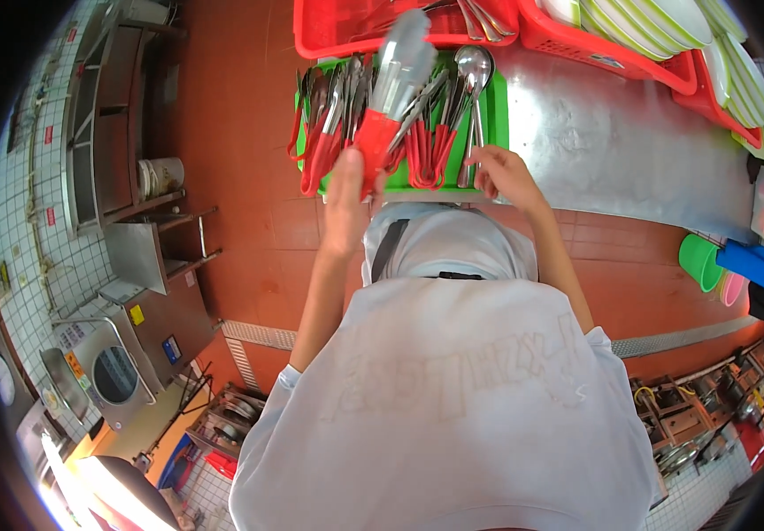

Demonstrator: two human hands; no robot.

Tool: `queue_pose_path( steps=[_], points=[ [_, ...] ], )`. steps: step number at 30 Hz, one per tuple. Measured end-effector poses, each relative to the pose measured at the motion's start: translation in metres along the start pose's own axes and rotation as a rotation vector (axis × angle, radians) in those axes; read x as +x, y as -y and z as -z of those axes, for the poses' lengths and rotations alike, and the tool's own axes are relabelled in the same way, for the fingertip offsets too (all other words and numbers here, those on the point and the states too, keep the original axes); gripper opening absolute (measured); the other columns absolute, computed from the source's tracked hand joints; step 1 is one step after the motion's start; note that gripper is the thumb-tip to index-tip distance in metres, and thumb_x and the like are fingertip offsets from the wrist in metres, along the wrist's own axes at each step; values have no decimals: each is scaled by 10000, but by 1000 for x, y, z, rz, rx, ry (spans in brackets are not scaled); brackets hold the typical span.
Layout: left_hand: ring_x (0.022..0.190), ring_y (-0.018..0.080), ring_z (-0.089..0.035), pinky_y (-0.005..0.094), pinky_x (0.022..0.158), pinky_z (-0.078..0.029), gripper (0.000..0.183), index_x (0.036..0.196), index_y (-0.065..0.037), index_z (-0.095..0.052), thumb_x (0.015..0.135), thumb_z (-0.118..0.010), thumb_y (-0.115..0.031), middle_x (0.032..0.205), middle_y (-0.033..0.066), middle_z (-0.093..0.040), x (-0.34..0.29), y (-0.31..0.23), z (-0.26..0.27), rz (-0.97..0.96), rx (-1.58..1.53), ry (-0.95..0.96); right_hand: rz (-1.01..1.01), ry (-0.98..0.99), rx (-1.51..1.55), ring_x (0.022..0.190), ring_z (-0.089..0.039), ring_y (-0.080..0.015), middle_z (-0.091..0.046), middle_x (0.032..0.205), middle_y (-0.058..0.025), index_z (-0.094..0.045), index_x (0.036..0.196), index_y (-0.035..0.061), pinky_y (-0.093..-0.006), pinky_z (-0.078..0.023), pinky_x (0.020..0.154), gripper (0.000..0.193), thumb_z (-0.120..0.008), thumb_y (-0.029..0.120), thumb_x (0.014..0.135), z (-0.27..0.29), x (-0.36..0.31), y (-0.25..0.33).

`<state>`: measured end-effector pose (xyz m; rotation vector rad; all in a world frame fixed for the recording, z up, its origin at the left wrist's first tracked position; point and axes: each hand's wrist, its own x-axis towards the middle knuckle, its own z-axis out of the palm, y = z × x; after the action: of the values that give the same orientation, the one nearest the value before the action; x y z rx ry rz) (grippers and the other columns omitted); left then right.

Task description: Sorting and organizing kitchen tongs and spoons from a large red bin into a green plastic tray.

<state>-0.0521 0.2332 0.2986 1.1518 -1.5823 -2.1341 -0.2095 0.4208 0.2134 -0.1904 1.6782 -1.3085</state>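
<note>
1. Left hand (347,190): raised above the near edge of the green plastic tray (497,115), fingers clenched round the red handle of a pair of steel serving tongs with red plastic grips (391,88). The tongs stand nearly upright, their metal blades uppermost and reaching over the red plastic basket (320,35).
2. Right hand (504,173): at the near right corner of the green tray, fingers curled down onto the end of a long-handled steel ladle (472,71); whether it grasps the handle or merely touches it cannot be told.
3. Green tray: flat on the stainless steel counter (612,150), filled with a heap of red-handled steel tongs and spoons (417,142), handles lying towards the person.
4. Red basket: just beyond the tray, holding further steel utensils.
5. Second red plastic crate (612,57): to the right of the basket, carrying a row of white plates with green rims (656,18) set on edge.
6. Green plastic cup (698,261): past the counter's right end, beside a pink cup (732,288).
7. Floor of red-brown tiles (240,177): left of the counter.
</note>
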Motion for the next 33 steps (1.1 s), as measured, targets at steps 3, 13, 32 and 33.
queue_pose_path(
  steps=[3, 13, 32, 33],
  points=[
    [523, 65, -413, 211, 470, -347, 373, 1143, -78, -524, 1006, -378, -393, 739, 19, -495, -10, 27, -7, -7, 70, 253, 22, 110, 37, 494, -528, -103, -589, 748, -66, -565, 1119, -7, -239, -394, 428, 473, -531, 426, 930, -21, -25, 20],
    [674, 153, -571, 283, 608, -455, 500, 1300, 19, -388, 939, -561, -281, 881, 117, -587, -23, 77, -21, -162, 472, 358, 82, 105, 122, 517, -552, -107, -630, 738, -78, -552, 1135, -23, -231, -406, 436, 586, -600, 497, 870, -39, -19, 3],
    [645, 318, -642, 398, 529, -511, 525, 1168, -14, -467, 782, -715, -268, 860, 143, -628, -30, 64, -9, -529, 1060, -137, 54, 151, 23, 517, -619, -165, -630, 766, -77, -547, 982, -4, -266, -490, 449, 411, -611, 389, 884, -58, 12, 22],
    [645, 318, -642, 398, 529, -511, 525, 1168, -14, -467, 782, -715, -268, 860, 143, -628, -29, 64, -10, -529, 1061, -139, 50, 153, 14, 523, -633, -180, -638, 774, -91, -520, 1022, -14, -275, -499, 451, 427, -601, 384, 890, -59, 18, 20]
  ],
)
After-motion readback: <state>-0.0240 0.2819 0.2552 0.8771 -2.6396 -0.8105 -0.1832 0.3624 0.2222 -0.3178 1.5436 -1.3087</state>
